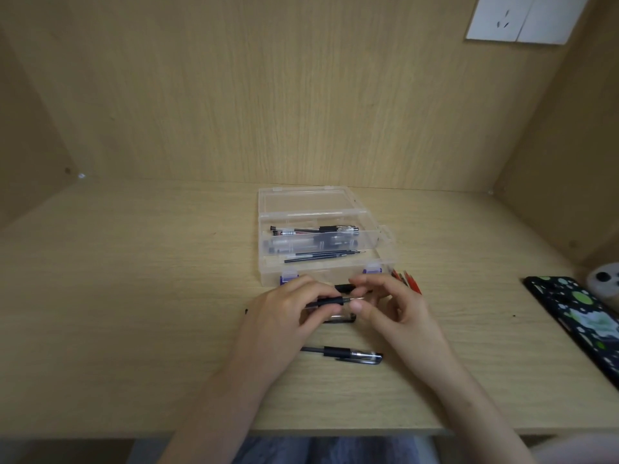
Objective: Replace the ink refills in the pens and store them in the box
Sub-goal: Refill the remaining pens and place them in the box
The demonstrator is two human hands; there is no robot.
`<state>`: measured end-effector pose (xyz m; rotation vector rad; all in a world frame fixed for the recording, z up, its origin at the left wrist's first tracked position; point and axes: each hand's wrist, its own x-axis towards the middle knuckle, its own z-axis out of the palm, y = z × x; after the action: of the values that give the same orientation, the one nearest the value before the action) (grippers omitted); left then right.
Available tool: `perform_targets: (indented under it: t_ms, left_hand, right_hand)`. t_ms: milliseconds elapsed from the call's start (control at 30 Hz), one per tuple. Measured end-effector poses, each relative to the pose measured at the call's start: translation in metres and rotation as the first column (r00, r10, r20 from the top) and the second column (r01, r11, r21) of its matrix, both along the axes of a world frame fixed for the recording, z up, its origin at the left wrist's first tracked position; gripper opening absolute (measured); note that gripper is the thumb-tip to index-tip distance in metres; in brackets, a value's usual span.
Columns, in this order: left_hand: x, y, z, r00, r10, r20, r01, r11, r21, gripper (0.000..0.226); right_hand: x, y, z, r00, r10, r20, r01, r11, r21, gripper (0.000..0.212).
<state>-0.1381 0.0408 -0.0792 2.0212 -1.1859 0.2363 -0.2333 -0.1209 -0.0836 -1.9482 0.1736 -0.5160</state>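
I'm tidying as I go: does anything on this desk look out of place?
Nothing spilled or damaged. Only the thin red sticks, perhaps refills, lie loose on the desk by the clear box's front right corner, outside it.

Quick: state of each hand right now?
Left hand: grips the pen at its black sleeve.
Right hand: fingers curled by the pen tip; grip cannot be told.

Most of the clear pen with a black grip (330, 301) was buried under the left hand (284, 316), and I couldn't tell if the right hand (398, 313) actually touched its tip. The dark phone in a green-spotted case (582, 319) and a white round gadget (603, 284) ran off the right edge. Pens (311, 244) inside the translucent plastic box (328, 270) were just smudges.
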Motion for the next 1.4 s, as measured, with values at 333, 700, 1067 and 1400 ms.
perform_targets:
  t_ms: [333,700,1067,1400]
  left_hand:
    - [0.001,0.000,-0.001,1.000,-0.010,-0.018,0.010,1.000,-0.002,0.032]
    - [0.002,0.001,-0.002,0.997,0.057,-0.058,-0.063,0.991,-0.115,0.029]
    - [0.002,0.000,-0.001,0.998,0.050,-0.045,-0.053,0.997,-0.058,0.020]
    - [0.000,-0.001,0.000,0.995,-0.056,-0.088,0.047,0.994,-0.094,0.027]
  right_hand:
    - [-0.001,0.001,0.002,1.000,-0.008,-0.011,0.008,1.000,0.021,0.017]
    - [-0.003,-0.002,-0.003,0.996,-0.088,0.012,0.088,0.973,-0.213,0.006]
    - [-0.003,-0.002,-0.005,0.999,-0.047,0.023,0.052,0.926,-0.375,0.026]
    - [-0.005,0.002,0.011,0.997,-0.026,0.078,0.020,0.997,0.073,0.012]
